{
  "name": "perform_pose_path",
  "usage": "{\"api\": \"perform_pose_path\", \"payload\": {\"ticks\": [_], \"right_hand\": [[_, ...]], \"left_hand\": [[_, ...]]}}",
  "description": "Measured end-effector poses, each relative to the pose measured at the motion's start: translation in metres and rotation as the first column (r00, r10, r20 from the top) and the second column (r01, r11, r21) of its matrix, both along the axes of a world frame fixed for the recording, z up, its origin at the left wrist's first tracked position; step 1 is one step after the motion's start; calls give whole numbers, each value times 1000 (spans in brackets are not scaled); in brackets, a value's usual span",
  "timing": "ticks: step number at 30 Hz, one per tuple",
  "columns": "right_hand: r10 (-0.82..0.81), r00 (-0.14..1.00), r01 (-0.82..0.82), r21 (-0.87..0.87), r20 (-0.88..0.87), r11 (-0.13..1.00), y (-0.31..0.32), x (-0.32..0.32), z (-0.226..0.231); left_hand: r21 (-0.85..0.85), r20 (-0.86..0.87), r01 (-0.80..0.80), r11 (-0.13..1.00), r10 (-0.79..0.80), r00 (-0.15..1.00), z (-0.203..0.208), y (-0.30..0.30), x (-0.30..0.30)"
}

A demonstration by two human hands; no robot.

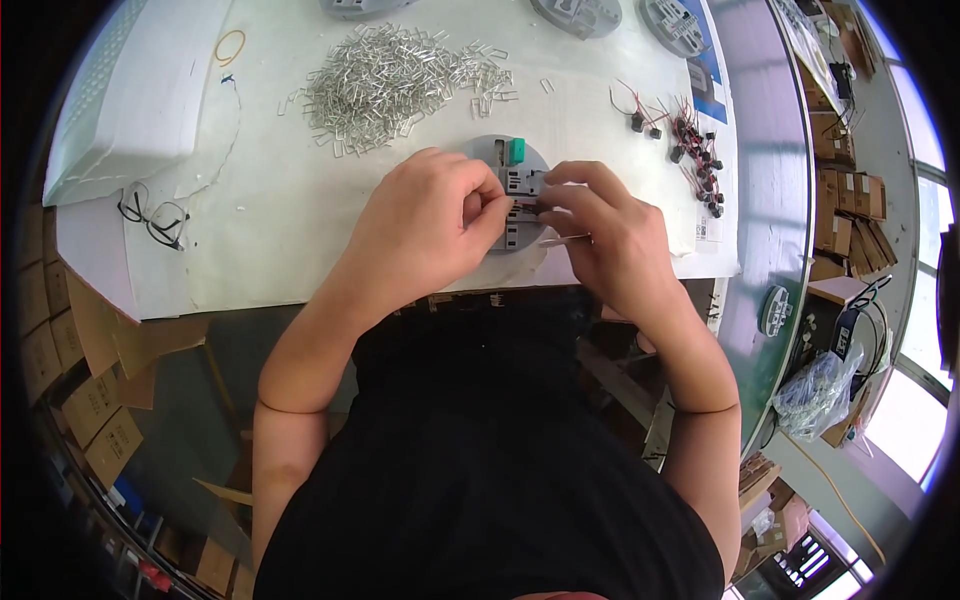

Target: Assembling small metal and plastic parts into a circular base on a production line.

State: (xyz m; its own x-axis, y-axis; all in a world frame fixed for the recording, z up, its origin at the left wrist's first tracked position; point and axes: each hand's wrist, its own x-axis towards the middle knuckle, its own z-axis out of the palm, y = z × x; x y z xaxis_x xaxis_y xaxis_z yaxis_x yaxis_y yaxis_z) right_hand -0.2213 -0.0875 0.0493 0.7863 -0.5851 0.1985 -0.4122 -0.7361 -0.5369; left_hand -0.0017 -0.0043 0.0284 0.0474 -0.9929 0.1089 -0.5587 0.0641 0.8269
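A round grey plastic base (pixel 536 156) lies near the table's front edge, between my hands. On it sit a green block (pixel 516 151) and several small white slotted blocks (pixel 514 236). My left hand (pixel 435 215) is closed in a pinch at the base's left side; whatever its fingertips hold is hidden. From the right, my right hand (pixel 615 225) bends its fingers over the base, beside a small dark part with reddish wires (pixel 528 208). A thin silvery tool (pixel 566 240) sticks out from under that hand's fingers toward the base.
A heap of U-shaped metal clips (pixel 390 85) lies beyond my left hand. Small black parts with red wires (pixel 697 160) are on the right. Grey round bases (pixel 675 25) stand along the far edge. Eyeglasses (pixel 158 216) and white foam (pixel 130 100) lie at left.
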Motion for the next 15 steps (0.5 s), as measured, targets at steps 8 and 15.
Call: {"api": "perform_pose_path", "payload": {"ticks": [8, 15], "right_hand": [[-15, 958, -55, -236, -286, 970, 15, 5, 9], [26, 999, -30, -236, -22, 971, 17, -2, 0]], "left_hand": [[45, 91, 40, 998, -44, 995, -2, 4, -1], [-116, 214, 25, 993, 1, 977, -7, 10, -9]]}}
